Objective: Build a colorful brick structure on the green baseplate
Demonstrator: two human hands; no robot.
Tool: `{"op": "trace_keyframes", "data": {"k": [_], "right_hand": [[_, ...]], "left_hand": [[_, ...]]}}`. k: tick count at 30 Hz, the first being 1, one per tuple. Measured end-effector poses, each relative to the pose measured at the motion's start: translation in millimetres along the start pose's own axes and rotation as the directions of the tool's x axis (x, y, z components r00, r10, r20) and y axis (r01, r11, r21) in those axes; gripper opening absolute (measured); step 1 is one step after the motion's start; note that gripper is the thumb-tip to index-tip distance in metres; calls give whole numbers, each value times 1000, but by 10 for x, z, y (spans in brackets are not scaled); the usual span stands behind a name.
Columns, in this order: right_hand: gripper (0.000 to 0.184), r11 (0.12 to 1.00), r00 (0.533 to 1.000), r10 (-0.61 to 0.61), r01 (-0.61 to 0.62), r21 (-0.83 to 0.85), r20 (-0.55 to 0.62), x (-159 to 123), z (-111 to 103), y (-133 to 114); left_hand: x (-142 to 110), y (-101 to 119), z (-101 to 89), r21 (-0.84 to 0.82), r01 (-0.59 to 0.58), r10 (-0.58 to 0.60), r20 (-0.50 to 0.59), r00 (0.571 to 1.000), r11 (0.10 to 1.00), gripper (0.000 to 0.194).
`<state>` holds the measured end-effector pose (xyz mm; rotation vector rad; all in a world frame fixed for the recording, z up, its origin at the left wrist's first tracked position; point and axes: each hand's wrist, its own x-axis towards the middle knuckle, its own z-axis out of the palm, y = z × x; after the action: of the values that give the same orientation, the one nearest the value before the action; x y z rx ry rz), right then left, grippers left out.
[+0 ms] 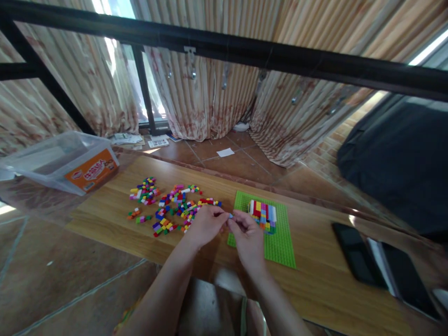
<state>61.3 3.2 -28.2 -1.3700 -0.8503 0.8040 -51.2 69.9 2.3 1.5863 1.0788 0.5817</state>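
My left hand (207, 225) and my right hand (249, 235) meet over the near-left edge of a green baseplate (282, 249). Between their fingertips is a small blue toy brick (230, 215), partly covered by the fingers. Both hands are closed in a pinch around it. On the baseplate, just beyond my right hand, stands a block built of colourful bricks (263, 214) in red, yellow, blue and white rows; my hand hides part of its left side. Loose bricks (178, 198) in many colours lie scattered on the wooden table left of my left hand.
A clear plastic box (94, 156) with an orange label stands at the table's left end. Dark flat devices (359, 254) lie at the right. Behind the wooden table (315, 280) are a tiled floor with papers (226, 152), long curtains and a black metal bar (224, 44).
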Motion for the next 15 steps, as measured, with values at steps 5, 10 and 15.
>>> {"op": "trace_keyframes", "data": {"k": [5,10,15], "right_hand": [[20,999,996,25,-21,49,-91,36,-130,0],[18,996,995,-39,32,-79,-87,17,-265,-27],[21,907,989,-150,134,-399,-8,-21,-336,-14]], "left_hand": [[46,-7,181,6,-50,50,26,998,999,32],[35,34,280,-3,-89,89,130,988,996,25],[-8,104,299,209,-139,122,92,988,968,28]]}}
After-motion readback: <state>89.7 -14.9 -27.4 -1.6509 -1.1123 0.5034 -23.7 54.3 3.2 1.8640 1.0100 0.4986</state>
